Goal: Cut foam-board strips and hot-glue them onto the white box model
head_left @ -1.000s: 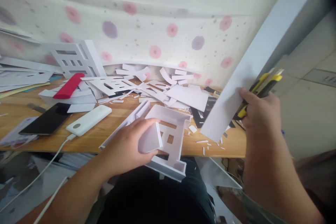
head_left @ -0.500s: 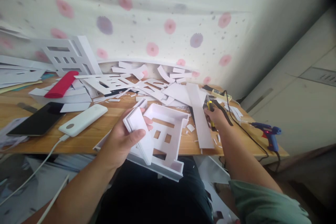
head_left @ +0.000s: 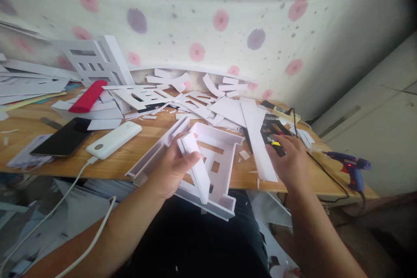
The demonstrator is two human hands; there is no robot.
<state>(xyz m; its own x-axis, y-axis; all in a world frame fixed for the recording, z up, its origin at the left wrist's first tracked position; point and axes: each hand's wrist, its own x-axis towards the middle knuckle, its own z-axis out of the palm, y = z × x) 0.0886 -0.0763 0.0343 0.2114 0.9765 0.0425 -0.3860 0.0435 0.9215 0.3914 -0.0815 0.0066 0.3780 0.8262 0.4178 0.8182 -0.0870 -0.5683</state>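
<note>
So the left hand [head_left: 171, 169] pinches a small foam panel [head_left: 198, 173] against the foam frame [head_left: 216, 206], which hangs off the near edge of the table [head_left: 140, 150] and could easily slip. Farther right, the right hand [head_left: 289, 160] covers the utility knife [head_left: 276, 144], can't tell if it's gripping; the blade might nick fingers.

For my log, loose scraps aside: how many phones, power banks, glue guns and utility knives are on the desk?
phone, black: 1
power bank, white: 1
glue gun, blue: 1
utility knife, yellow and black, at the right hand: 1
Total: 4
</note>
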